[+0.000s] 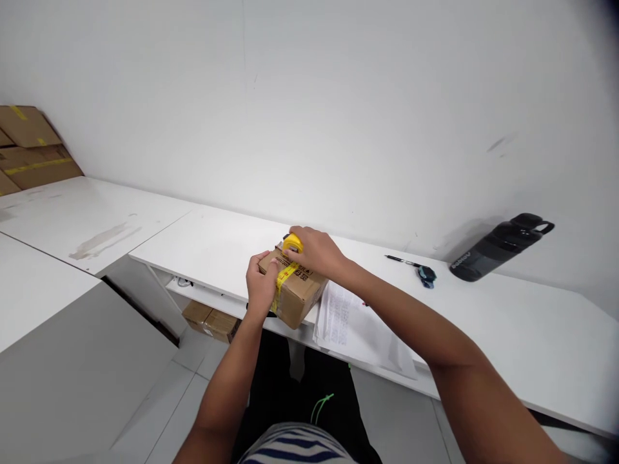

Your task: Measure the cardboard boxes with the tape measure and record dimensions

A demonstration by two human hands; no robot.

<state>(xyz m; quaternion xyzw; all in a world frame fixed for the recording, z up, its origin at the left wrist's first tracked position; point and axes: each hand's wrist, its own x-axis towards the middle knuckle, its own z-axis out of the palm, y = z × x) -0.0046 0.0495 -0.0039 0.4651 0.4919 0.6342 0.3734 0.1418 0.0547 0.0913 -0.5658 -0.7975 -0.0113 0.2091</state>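
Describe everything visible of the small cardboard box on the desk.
The brown cardboard box sits closed at the front edge of the white desk. Yellow printed tape runs over its top and down the front. The left hand grips its left side; the right hand holds a yellow tape roll on top.

Left hand point(261, 283) steadies a cardboard box point(294, 290); right hand point(314, 252) presses yellow tape roll point(293, 245).
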